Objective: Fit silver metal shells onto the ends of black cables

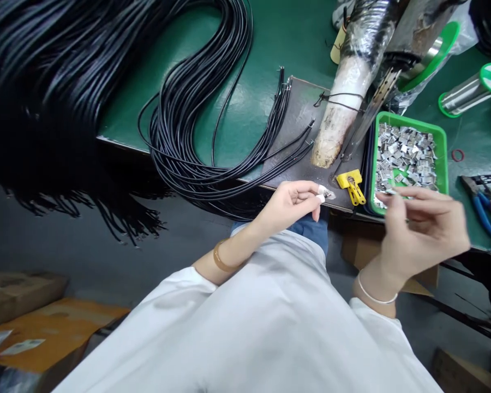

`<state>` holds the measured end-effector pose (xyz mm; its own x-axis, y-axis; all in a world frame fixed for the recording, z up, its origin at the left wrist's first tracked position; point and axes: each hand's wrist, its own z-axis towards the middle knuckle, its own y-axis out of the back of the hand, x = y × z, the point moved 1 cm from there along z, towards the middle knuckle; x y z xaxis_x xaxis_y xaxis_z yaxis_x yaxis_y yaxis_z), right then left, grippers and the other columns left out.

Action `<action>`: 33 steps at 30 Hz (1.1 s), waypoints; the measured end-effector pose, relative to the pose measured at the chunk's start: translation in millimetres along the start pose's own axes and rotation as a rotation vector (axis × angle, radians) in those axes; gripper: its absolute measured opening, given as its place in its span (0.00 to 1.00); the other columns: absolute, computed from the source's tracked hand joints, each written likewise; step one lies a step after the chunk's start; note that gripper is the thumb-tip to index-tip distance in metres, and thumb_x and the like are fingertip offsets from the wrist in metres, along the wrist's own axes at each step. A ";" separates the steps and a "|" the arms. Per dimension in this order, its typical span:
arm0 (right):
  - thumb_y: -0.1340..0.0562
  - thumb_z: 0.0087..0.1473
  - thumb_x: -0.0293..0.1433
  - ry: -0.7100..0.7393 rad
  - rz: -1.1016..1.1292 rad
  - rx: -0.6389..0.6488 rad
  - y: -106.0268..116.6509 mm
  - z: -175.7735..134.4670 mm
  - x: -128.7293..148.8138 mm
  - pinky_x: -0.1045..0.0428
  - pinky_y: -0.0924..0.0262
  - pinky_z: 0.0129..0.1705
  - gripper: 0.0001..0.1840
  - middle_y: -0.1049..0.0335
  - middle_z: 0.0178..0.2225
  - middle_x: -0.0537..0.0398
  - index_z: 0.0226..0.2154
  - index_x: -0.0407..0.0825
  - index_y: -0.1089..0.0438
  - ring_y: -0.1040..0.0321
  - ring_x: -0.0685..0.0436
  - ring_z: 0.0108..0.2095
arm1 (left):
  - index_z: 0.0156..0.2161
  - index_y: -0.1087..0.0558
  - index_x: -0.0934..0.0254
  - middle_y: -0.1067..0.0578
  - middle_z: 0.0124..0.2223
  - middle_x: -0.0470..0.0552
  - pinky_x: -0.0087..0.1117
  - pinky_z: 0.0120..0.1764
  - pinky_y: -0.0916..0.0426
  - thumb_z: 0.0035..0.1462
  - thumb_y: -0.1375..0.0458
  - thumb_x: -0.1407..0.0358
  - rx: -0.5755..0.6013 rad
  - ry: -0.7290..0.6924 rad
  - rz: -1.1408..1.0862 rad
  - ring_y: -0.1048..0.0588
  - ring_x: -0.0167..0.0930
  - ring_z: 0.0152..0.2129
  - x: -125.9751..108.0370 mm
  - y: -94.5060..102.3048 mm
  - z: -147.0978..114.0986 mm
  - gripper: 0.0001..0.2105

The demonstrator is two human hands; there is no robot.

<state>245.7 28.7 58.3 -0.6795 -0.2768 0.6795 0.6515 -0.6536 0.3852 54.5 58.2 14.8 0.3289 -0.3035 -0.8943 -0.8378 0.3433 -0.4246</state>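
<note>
My left hand [297, 201] is closed in a pinch at the front edge of the dark board [303, 103], with white wrapping on its fingertips. A tiny metallic bit shows at those tips, too small to name. My right hand [427, 229], slightly blurred, is raised over the near edge of a green tray [445, 158]. Its thumb and index finger pinch a small metal connector [390, 191]. Many similar silvery connectors [407, 155] fill the tray. Between the hands lies a yellow clip [352, 183]. Black cables [229, 174] end on the board, their stripped tips left of the soldering apparatus.
A plastic-wrapped tube [339, 120] slants down over the board beside a metal holder [378, 103]. Solder spools [470, 93], a red ring [457, 155] and pliers [480, 204] are at the right. A thick cable bundle [65, 71] hangs over the table edge at left.
</note>
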 end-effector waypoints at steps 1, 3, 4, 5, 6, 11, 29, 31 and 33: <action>0.30 0.51 0.29 0.053 0.012 0.059 -6.0 -6.5 7.4 0.46 0.25 0.35 0.08 0.22 0.34 0.54 0.30 0.51 0.30 0.21 0.43 0.34 | 0.34 0.25 0.67 0.25 0.22 0.45 0.24 0.23 0.41 0.56 0.35 0.61 -0.007 -0.005 0.002 0.34 0.20 0.16 -1.1 -0.2 -0.3 0.10; 0.31 0.53 0.28 0.104 0.013 0.161 -16.6 -15.5 14.6 0.45 0.25 0.41 0.05 0.21 0.34 0.55 0.30 0.52 0.27 0.22 0.43 0.38 | 0.33 0.26 0.67 0.25 0.21 0.45 0.24 0.24 0.38 0.55 0.33 0.60 -0.023 -0.003 0.005 0.32 0.21 0.16 -3.2 -1.2 -0.6 0.12; 0.32 0.54 0.28 0.090 0.033 0.209 -21.0 -18.0 14.9 0.45 0.25 0.41 0.03 0.21 0.35 0.55 0.31 0.52 0.26 0.22 0.44 0.38 | 0.32 0.26 0.67 0.26 0.21 0.44 0.24 0.24 0.38 0.54 0.32 0.60 -0.029 -0.006 0.003 0.31 0.21 0.17 -4.0 -1.8 -0.5 0.12; 0.32 0.56 0.29 0.052 0.065 0.253 -24.6 -19.4 13.6 0.47 0.25 0.40 0.02 0.21 0.36 0.55 0.31 0.51 0.25 0.23 0.45 0.38 | 0.31 0.26 0.67 0.26 0.21 0.44 0.23 0.25 0.37 0.54 0.32 0.60 -0.030 -0.010 -0.002 0.31 0.20 0.17 -4.4 -2.3 -0.2 0.12; 0.33 0.57 0.29 0.003 0.110 0.299 -27.4 -19.9 11.6 0.48 0.26 0.38 0.02 0.21 0.36 0.54 0.32 0.51 0.25 0.23 0.46 0.38 | 0.31 0.26 0.67 0.26 0.21 0.44 0.23 0.25 0.36 0.53 0.31 0.61 -0.029 -0.018 -0.012 0.31 0.20 0.17 -4.7 -2.6 0.1 0.12; 0.32 0.56 0.28 -0.143 0.295 0.425 -31.8 -19.3 3.4 0.53 0.26 0.36 0.02 0.22 0.39 0.55 0.33 0.52 0.23 0.23 0.48 0.40 | 0.30 0.25 0.68 0.26 0.23 0.44 0.22 0.27 0.33 0.51 0.30 0.63 -0.010 -0.038 -0.016 0.29 0.21 0.19 -3.9 -3.0 1.2 0.11; 0.32 0.56 0.29 -0.174 0.476 0.527 -27.7 -25.0 -7.2 0.48 0.23 0.42 0.02 0.23 0.43 0.54 0.34 0.52 0.23 0.22 0.46 0.39 | 0.32 0.22 0.70 0.26 0.23 0.46 0.22 0.23 0.38 0.51 0.30 0.56 0.199 0.037 0.052 0.33 0.20 0.18 -8.2 3.3 -0.5 0.16; 0.31 0.56 0.31 -0.257 0.601 0.609 -28.7 -24.5 -10.7 0.48 0.22 0.41 0.01 0.23 0.43 0.54 0.33 0.52 0.23 0.22 0.46 0.37 | 0.33 0.19 0.69 0.23 0.27 0.50 0.24 0.27 0.33 0.49 0.28 0.56 0.213 0.020 0.051 0.28 0.23 0.23 -5.2 6.0 -1.1 0.15; 0.31 0.55 0.31 -0.238 0.592 0.572 -28.3 -23.4 -9.4 0.47 0.22 0.42 0.01 0.22 0.42 0.54 0.33 0.52 0.22 0.22 0.46 0.39 | 0.34 0.17 0.68 0.19 0.31 0.53 0.26 0.30 0.31 0.49 0.28 0.57 0.172 0.002 0.054 0.25 0.26 0.26 -3.8 7.0 -1.1 0.14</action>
<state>225.7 33.3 26.4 -0.1260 -0.2635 0.9564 0.9902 0.0258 0.1375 46.9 60.8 15.3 0.2840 -0.2821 -0.9164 -0.7676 0.5059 -0.3936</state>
